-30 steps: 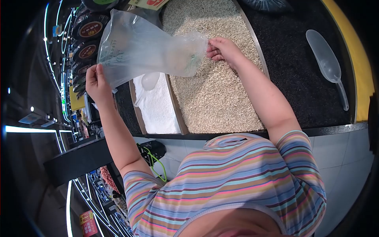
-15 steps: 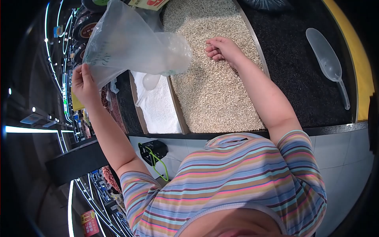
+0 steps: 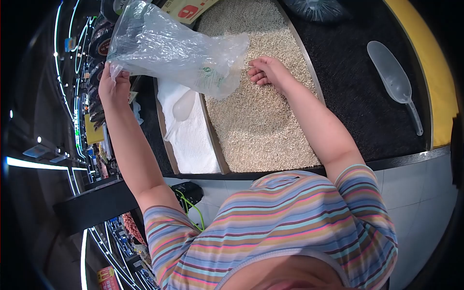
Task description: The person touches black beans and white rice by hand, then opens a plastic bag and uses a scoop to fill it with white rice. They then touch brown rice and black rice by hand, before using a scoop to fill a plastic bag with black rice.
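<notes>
A clear plastic bag (image 3: 169, 50) with faint green print hangs crumpled from my left hand (image 3: 115, 89), whose fingers pinch its edge. The bag stretches right over the bins, its far end close to my right hand (image 3: 270, 73). That hand hovers above a bin of pale grain (image 3: 261, 140), fingers loosely curled and partly apart, with nothing visible in them. To the left, white powder (image 3: 195, 150) fills a narrower bin, with a clear scoop (image 3: 183, 107) lying in it.
On the right, a larger clear scoop (image 3: 392, 75) rests on black grains (image 3: 355, 92). Metal dividers separate the bins. A yellow edge (image 3: 430, 67) borders the far right. A paper sign (image 3: 188, 9) stands behind the bins, and a black basket (image 3: 188, 193) with green handles sits below at left.
My left hand has moved up and slightly right. The bag has gone from puffed out to crumpled, its far end shifting right. My right hand has lowered slightly.
</notes>
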`<move>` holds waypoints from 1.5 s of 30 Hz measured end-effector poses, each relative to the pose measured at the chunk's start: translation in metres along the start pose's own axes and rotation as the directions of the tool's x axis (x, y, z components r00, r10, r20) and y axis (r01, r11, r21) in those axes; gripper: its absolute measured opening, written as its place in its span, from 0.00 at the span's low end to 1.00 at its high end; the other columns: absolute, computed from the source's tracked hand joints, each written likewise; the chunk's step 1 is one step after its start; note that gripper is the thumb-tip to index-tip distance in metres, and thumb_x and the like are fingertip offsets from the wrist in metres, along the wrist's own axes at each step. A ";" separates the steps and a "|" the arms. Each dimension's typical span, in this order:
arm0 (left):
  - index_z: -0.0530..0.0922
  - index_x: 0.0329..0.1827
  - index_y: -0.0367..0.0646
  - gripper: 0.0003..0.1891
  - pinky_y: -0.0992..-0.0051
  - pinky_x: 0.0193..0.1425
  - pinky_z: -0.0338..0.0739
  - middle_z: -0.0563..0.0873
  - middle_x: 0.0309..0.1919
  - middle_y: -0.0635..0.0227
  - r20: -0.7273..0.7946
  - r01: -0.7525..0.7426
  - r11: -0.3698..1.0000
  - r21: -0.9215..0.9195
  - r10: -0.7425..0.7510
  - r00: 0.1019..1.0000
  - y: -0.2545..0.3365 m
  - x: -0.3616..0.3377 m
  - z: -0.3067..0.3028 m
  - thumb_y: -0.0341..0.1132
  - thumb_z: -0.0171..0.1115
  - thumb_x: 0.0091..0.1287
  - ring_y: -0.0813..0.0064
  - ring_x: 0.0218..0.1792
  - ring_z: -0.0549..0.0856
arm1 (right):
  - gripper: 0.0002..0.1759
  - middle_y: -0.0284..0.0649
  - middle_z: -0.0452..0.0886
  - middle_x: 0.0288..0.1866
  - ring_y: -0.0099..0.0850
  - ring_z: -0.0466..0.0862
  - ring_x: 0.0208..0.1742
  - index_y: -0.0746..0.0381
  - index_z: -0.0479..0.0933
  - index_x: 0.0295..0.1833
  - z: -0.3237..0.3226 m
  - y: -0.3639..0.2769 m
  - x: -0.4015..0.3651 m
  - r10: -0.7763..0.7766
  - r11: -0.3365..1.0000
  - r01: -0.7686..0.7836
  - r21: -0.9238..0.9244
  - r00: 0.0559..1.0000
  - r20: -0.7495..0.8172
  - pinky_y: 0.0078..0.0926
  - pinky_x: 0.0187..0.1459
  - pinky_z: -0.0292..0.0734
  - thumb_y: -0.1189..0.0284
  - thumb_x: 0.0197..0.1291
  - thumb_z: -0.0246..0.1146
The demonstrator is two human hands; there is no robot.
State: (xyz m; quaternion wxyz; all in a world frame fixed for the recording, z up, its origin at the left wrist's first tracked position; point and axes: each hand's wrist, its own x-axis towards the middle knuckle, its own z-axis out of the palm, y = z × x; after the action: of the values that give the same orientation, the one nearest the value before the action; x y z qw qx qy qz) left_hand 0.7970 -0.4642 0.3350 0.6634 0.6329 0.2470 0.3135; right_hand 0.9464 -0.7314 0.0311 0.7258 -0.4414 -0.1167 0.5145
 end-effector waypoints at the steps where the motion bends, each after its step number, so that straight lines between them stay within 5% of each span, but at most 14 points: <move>1: 0.76 0.46 0.39 0.09 0.75 0.38 0.79 0.85 0.35 0.68 -0.006 0.043 0.996 -0.079 -0.044 0.999 -0.010 0.011 0.005 0.33 0.49 0.75 0.76 0.34 0.84 | 0.14 0.38 0.81 0.37 0.23 0.82 0.31 0.64 0.76 0.51 -0.001 0.000 -0.001 0.003 1.000 -0.003 0.018 1.000 0.002 0.18 0.31 0.78 0.66 0.70 0.55; 3: 0.76 0.44 0.37 0.10 0.70 0.36 0.80 0.84 0.32 0.66 -0.184 0.079 0.983 -0.167 -0.110 0.977 -0.037 0.041 0.010 0.32 0.48 0.75 0.76 0.28 0.84 | 0.14 0.38 0.81 0.37 0.24 0.82 0.31 0.65 0.75 0.51 -0.003 0.000 0.000 0.009 0.999 -0.009 0.054 1.000 0.008 0.18 0.31 0.78 0.66 0.70 0.55; 7: 0.71 0.47 0.37 0.11 0.65 0.47 0.78 0.87 0.40 0.59 -0.387 0.222 0.970 -0.099 -0.243 0.890 -0.103 0.068 0.036 0.34 0.41 0.77 0.71 0.37 0.87 | 0.13 0.39 0.81 0.39 0.27 0.84 0.33 0.64 0.75 0.52 0.002 -0.006 -0.006 0.022 0.999 -0.018 0.049 0.996 -0.085 0.20 0.29 0.78 0.67 0.69 0.55; 11: 0.68 0.51 0.40 0.10 0.64 0.47 0.78 0.86 0.46 0.58 -0.342 0.402 0.913 -0.074 -0.401 0.849 -0.163 0.082 0.028 0.35 0.40 0.77 0.67 0.40 0.87 | 0.15 0.40 0.82 0.43 0.26 0.84 0.34 0.64 0.73 0.56 -0.003 -0.002 0.001 0.027 1.000 -0.027 0.015 0.999 -0.029 0.19 0.30 0.78 0.68 0.70 0.54; 17: 0.66 0.57 0.46 0.12 0.56 0.58 0.69 0.83 0.55 0.62 -0.353 0.409 0.905 -0.113 -0.422 0.835 -0.209 0.100 0.019 0.39 0.38 0.78 0.65 0.63 0.76 | 0.19 0.43 0.81 0.43 0.24 0.82 0.33 0.66 0.68 0.62 0.001 -0.010 -0.005 -0.143 0.984 0.152 0.098 0.986 -0.090 0.16 0.32 0.78 0.74 0.68 0.56; 18: 0.61 0.67 0.49 0.18 0.52 0.66 0.62 0.76 0.63 0.58 -0.326 0.374 0.911 -0.171 -0.411 0.851 -0.213 0.103 0.019 0.40 0.38 0.78 0.64 0.67 0.72 | 0.20 0.43 0.81 0.43 0.24 0.83 0.33 0.66 0.67 0.63 0.001 -0.010 -0.006 -0.162 0.980 0.171 0.101 0.983 -0.090 0.16 0.32 0.78 0.75 0.68 0.56; 21: 0.51 0.75 0.48 0.29 0.47 0.70 0.56 0.68 0.70 0.53 -0.265 0.346 0.915 -0.206 -0.393 0.881 -0.227 0.105 0.020 0.48 0.44 0.76 0.59 0.70 0.67 | 0.21 0.43 0.82 0.42 0.23 0.83 0.35 0.65 0.66 0.65 0.002 -0.011 -0.005 -0.170 0.981 0.177 0.076 0.981 -0.088 0.16 0.33 0.78 0.75 0.67 0.56; 24: 0.46 0.79 0.48 0.37 0.49 0.75 0.46 0.58 0.74 0.49 -0.208 0.309 0.950 0.045 -0.294 0.933 -0.227 0.084 0.047 0.51 0.50 0.73 0.52 0.74 0.59 | 0.20 0.41 0.82 0.41 0.23 0.82 0.34 0.64 0.67 0.64 0.001 -0.006 -0.002 -0.162 0.983 0.169 0.071 0.983 -0.087 0.17 0.33 0.78 0.74 0.67 0.56; 26: 0.52 0.77 0.45 0.37 0.57 0.76 0.48 0.57 0.74 0.45 0.008 0.019 0.885 0.465 -0.026 1.000 -0.237 0.077 0.053 0.53 0.53 0.70 0.51 0.75 0.55 | 0.20 0.41 0.82 0.41 0.23 0.82 0.34 0.64 0.67 0.63 0.000 -0.003 0.001 -0.160 0.984 0.165 0.060 0.984 -0.079 0.17 0.33 0.78 0.74 0.67 0.56; 28: 0.58 0.75 0.42 0.38 0.65 0.76 0.49 0.57 0.73 0.40 0.316 -0.343 0.614 0.711 0.156 0.936 -0.253 0.075 0.056 0.55 0.56 0.67 0.51 0.77 0.51 | 0.18 0.40 0.82 0.41 0.23 0.82 0.34 0.65 0.69 0.62 0.000 -0.001 0.001 -0.164 0.984 0.168 0.057 0.984 -0.071 0.17 0.32 0.78 0.74 0.67 0.56; 34: 0.61 0.73 0.36 0.36 0.66 0.76 0.50 0.61 0.73 0.45 0.095 -0.073 0.303 0.950 -0.059 0.994 -0.274 0.080 0.055 0.50 0.57 0.68 0.54 0.75 0.57 | 0.16 0.40 0.82 0.40 0.22 0.82 0.33 0.66 0.71 0.58 0.001 -0.005 0.001 -0.141 0.990 0.141 -0.008 0.986 -0.087 0.16 0.32 0.77 0.74 0.66 0.56; 37: 0.64 0.72 0.37 0.33 0.66 0.76 0.52 0.61 0.73 0.47 0.151 -0.215 0.567 0.795 0.158 0.976 -0.261 0.064 0.048 0.46 0.59 0.68 0.56 0.75 0.59 | 0.16 0.41 0.82 0.40 0.23 0.83 0.33 0.67 0.71 0.58 -0.001 -0.003 0.002 -0.164 0.986 0.164 -0.007 0.983 -0.079 0.17 0.31 0.78 0.74 0.67 0.55; 40: 0.65 0.71 0.37 0.30 0.66 0.75 0.54 0.62 0.72 0.47 0.150 -0.262 0.656 0.707 0.223 0.963 -0.237 -0.002 0.035 0.41 0.59 0.69 0.57 0.74 0.61 | 0.15 0.43 0.82 0.41 0.25 0.83 0.33 0.67 0.71 0.57 -0.003 -0.002 0.003 -0.197 0.979 0.199 0.036 0.979 -0.054 0.18 0.31 0.78 0.73 0.67 0.55; 45: 0.71 0.66 0.38 0.25 0.63 0.75 0.54 0.61 0.73 0.47 -0.029 -0.027 0.630 0.776 0.078 0.996 -0.236 -0.162 -0.022 0.38 0.59 0.68 0.55 0.74 0.60 | 0.16 0.45 0.82 0.41 0.28 0.85 0.34 0.67 0.71 0.58 -0.010 -0.005 0.007 -0.235 0.961 0.238 0.138 0.971 -0.034 0.19 0.30 0.79 0.72 0.68 0.55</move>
State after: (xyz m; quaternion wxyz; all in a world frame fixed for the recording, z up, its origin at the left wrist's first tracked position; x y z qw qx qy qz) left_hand 0.6953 -0.5672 0.0875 0.3102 0.8536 0.3588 0.2152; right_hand 0.9590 -0.7317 0.0269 0.8125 -0.3762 -0.1256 0.4273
